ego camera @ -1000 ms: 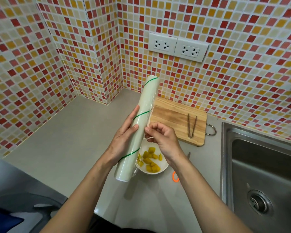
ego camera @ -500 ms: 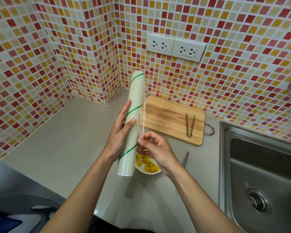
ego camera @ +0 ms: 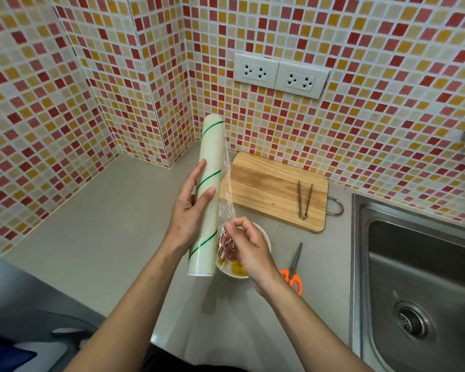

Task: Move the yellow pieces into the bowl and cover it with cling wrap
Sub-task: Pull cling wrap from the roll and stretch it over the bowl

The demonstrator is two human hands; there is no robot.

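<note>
My left hand (ego camera: 189,213) grips a pale cling wrap roll (ego camera: 208,167) with green stripes, held nearly upright above the counter. My right hand (ego camera: 249,249) pinches the loose edge of the clear film (ego camera: 227,194), which stretches from the roll's right side down to my fingertips. Below both hands a white bowl (ego camera: 265,234) sits on the counter, mostly hidden by my right hand and the roll. A few yellow pieces (ego camera: 238,268) show inside it near its front rim.
A wooden cutting board (ego camera: 269,189) lies behind the bowl with metal tongs (ego camera: 305,201) on it. Orange-handled scissors (ego camera: 294,275) rest right of the bowl. A steel sink (ego camera: 419,285) fills the right side. Tiled walls and two sockets (ego camera: 279,75) stand behind.
The roll has turned more upright and shifted left. My right hand has drawn a strip of film away from the roll and moved down over the bowl, hiding most of it.
</note>
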